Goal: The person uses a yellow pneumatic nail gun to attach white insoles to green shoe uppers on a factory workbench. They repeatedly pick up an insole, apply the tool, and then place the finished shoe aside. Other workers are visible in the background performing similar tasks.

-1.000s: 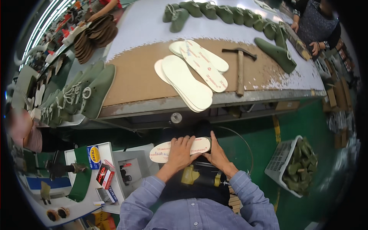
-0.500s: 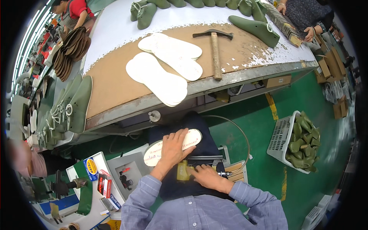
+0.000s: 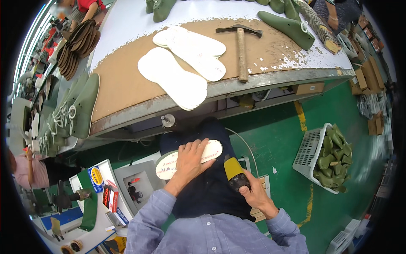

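My left hand (image 3: 190,160) is closed over a white insole (image 3: 213,150) with red print, lying on the sole side of a green shoe last across my lap. Only a thin green edge of the last (image 3: 165,156) shows beneath it. To the right, my right hand (image 3: 256,194) grips a yellow and black staple gun (image 3: 234,169), with its yellow end pointing up toward the bench. The gun is apart from the insole. My right fingers are partly hidden behind its black part.
Ahead stands a workbench (image 3: 122,80) with stacked white insoles (image 3: 173,78), a hammer (image 3: 242,55) and green shoe lasts (image 3: 287,28). A grey basket of lasts (image 3: 305,152) sits on the floor at right. Small boxes (image 3: 111,198) lie on a side table at left. Other people work farther off.
My right hand has taken hold of the staple gun, which lay across my lap, and has lifted and turned it to the right. My left hand stays on the insole and last.
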{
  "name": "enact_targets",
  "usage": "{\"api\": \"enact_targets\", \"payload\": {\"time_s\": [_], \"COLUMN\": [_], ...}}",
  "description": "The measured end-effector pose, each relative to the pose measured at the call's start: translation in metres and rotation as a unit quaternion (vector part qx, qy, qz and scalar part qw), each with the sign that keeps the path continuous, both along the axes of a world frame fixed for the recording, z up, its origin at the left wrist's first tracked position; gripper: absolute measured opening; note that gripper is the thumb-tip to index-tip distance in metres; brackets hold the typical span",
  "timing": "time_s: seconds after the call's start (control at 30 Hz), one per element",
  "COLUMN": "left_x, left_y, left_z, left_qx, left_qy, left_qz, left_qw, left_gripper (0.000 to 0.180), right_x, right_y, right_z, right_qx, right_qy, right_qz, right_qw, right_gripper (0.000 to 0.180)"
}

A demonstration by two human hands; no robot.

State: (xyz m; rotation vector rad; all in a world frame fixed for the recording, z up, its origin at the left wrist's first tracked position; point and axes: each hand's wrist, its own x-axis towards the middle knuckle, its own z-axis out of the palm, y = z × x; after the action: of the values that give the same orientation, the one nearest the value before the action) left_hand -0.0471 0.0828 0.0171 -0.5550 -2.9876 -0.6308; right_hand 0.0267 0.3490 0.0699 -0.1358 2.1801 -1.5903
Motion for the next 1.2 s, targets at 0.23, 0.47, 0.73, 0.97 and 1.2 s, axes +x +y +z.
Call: {"api": "enact_targets", "payload": {"time_s": [0.23,0.47,0.73,0.97,1.2], "left_x": [-0.001,0.001,0.002,0.068,0.087], "left_y": [-0.002,-0.007,-0.016,-0.105,-0.114], "left_z": [-0.001,-0.005,-0.007,-0.011,-0.03], "left_qx": [0.011,0.019,-0.008,0.044,0.2], "left_qy": [-0.012,-0.002,-0.011,0.011,0.043], "left_qz": [-0.006,-0.007,-0.021,0.114,0.162], "left_qw": [1.0,1.0,1.0,0.992,0.965], "left_gripper": [0.076,0.073,0.077,0.079,0.073], "right_x": [-0.022,-0.027,-0.03,-0.029,-0.035], "right_y": [-0.026,-0.037,-0.053,-0.061,-0.073], "right_z": [-0.013,-0.011,0.001,-0.012,-0.006], "right_qx": [-0.013,0.019,0.042,-0.002,-0.07], "right_qy": [0.037,0.01,-0.006,-0.033,-0.015], "right_qz": [0.036,0.056,0.115,0.071,0.098], "right_qw": [0.999,0.998,0.992,0.997,0.993], "right_gripper": [0.093,0.077,0.071,0.095,0.097]}}
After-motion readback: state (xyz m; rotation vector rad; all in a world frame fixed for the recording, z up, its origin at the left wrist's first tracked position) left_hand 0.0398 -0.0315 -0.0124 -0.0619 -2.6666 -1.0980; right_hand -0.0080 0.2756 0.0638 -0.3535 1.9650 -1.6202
